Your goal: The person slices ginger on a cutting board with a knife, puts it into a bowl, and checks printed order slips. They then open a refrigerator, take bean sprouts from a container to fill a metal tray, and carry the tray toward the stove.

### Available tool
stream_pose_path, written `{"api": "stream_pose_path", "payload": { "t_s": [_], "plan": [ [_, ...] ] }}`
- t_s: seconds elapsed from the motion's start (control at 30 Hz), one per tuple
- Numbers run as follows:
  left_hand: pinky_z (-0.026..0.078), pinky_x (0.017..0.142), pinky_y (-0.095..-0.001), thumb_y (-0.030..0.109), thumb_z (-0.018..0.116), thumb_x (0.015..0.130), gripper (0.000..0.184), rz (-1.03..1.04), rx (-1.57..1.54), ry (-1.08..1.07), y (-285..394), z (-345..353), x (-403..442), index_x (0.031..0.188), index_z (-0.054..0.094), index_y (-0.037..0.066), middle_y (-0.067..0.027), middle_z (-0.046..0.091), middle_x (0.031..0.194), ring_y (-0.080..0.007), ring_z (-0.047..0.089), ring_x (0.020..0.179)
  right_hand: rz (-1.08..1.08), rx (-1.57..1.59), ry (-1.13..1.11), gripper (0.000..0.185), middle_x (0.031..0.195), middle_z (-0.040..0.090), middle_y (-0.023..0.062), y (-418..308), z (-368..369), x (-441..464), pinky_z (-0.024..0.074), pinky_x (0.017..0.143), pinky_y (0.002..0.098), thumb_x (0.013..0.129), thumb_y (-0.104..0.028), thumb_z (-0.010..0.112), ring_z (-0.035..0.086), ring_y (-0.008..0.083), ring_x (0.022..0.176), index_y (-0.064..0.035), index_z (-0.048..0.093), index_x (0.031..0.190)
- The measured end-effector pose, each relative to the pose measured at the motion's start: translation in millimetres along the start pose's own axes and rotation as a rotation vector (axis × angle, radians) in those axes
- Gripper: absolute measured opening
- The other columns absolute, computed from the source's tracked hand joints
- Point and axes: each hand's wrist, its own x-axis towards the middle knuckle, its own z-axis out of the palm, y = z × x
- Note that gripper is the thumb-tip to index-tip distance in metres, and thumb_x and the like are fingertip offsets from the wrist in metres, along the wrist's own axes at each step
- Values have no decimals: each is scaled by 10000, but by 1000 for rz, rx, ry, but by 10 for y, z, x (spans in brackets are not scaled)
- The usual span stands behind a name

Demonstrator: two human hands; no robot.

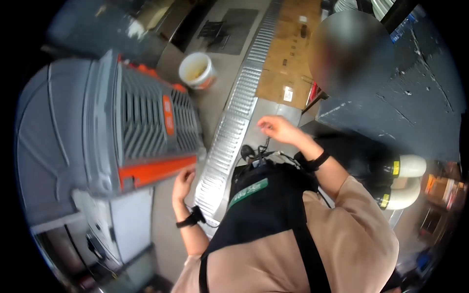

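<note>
My left hand (183,184) hangs loosely beside the lower orange edge of a large grey plastic housing (141,115) with slatted vents; its fingers are loosely bent and nothing shows in them. Whether it touches the housing I cannot tell. My right hand (281,130) is raised in front of the black apron (264,205), above the floor, with relaxed, slightly curled fingers and nothing visible in it. Both wrists wear black bands.
A ribbed metal strip (222,156) runs along the floor beside brown boarding (286,58). A white bucket (197,71) stands beyond the housing. At the right are a dark grey surface (391,107) and white rounded parts (408,193). A blurred person (349,49) is at the upper right.
</note>
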Motion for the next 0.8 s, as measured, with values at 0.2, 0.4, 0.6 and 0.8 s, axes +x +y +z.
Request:
{"api": "stream_pose_path", "payload": {
  "t_s": [0.2, 0.4, 0.6, 0.8],
  "plan": [
    [516, 810, -308, 99, 621, 909, 235, 300, 187, -232, 1552, -257, 2608, 1117, 628, -8, -123, 682, 1006, -192, 657, 921, 205, -134, 325, 194, 936, 671, 122, -104, -788, 765, 509, 776, 330, 871, -90, 613, 634, 213, 840, -19, 620, 1052],
    [515, 842, -354, 125, 641, 892, 277, 668, 342, -486, 3487, 329, 4780, 1143, 625, 10, -168, 671, 1039, -272, 649, 980, 361, 61, 651, 188, 936, 676, 61, 244, -1863, 1331, 491, 786, 290, 883, -84, 624, 602, 144, 841, -10, 633, 1055],
    [499, 905, -357, 138, 626, 908, 293, 574, 269, -535, 4392, 755, 6479, 1175, 617, 18, -158, 671, 1129, -270, 638, 1064, 434, -2, 673, 182, 938, 670, 53, 766, -3337, 2463, 493, 841, 266, 895, -22, 609, 614, 120, 909, 8, 641, 1072],
    [485, 868, -273, 73, 607, 931, 244, 424, 262, -468, 4670, 469, 8018, 1161, 610, -10, -84, 680, 1066, -146, 619, 973, 356, 79, 659, 185, 958, 664, 77, 982, -5115, 3920, 488, 827, 290, 901, -54, 590, 621, 162, 920, 5, 614, 1075]
  ]
}}
